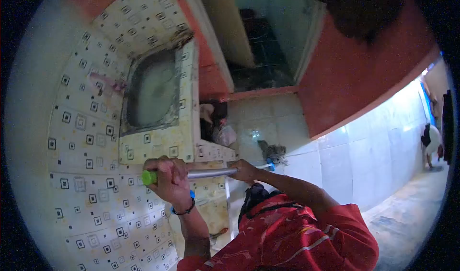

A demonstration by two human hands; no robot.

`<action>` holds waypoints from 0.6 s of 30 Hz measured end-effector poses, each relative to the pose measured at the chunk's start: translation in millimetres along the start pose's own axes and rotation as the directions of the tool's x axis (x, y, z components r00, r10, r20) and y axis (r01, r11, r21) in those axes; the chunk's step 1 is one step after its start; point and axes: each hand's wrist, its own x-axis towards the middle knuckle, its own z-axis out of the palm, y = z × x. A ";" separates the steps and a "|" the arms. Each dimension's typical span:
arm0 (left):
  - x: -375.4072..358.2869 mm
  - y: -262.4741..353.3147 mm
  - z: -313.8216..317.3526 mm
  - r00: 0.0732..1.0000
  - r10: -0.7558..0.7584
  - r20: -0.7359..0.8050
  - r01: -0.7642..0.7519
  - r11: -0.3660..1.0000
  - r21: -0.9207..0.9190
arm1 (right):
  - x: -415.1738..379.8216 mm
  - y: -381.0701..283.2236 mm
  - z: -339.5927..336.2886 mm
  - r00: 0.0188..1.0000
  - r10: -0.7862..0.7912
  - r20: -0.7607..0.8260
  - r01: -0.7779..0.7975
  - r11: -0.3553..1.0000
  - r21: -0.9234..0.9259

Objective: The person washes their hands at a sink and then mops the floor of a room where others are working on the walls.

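Note:
My left hand (168,177) is wrapped round the top end of a mop handle, just below its green cap. Farther down the same silver mop (211,173), my right hand (244,171) grips the pole with closed fingers. Past the right hand the pole runs to a blue joint and a grey, stringy mop head (272,152), which lies on the pale tiled floor (299,172). Part of the lower pole is hidden behind my right hand and forearm.
A sink basin (154,91) is set in a patterned tiled counter (189,103) at left. Below it are a whitish plastic bag (225,136) and dark items. Ahead, a doorway (263,41) has a raised sill (263,93). A red wall (330,79) stands right; a person (432,144) is bent over far right.

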 end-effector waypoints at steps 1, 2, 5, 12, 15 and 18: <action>1.4 -5.0 17.7 1.000 -0.005 0.017 0.005 1.000 -0.022 | -6.6 3.2 -10.5 1.000 0.010 -0.021 -0.010 1.000 -0.015; 1.3 -10.5 35.7 0.997 -0.001 0.077 0.003 1.000 -0.029 | -16.6 6.6 -22.4 0.998 0.053 -0.027 -0.051 0.997 0.058; -15.7 -27.0 99.8 0.992 -0.053 0.118 0.066 0.992 -0.107 | -53.1 -7.8 -73.7 0.981 0.195 -0.021 -0.189 0.968 0.163; -52.1 -22.4 217.3 0.940 -0.023 0.340 0.092 0.978 -0.188 | -147.4 -19.1 -137.8 0.917 0.299 -0.263 -0.290 0.954 0.074; -63.7 -29.5 243.8 0.876 -0.119 0.467 0.218 0.962 -0.163 | -180.3 -19.2 -154.8 0.844 0.347 -0.409 -0.350 0.934 0.070; -73.3 -41.0 241.8 0.785 -0.078 0.615 0.250 0.948 -0.199 | -194.2 -16.5 -157.1 0.818 0.445 -0.364 -0.443 0.892 0.095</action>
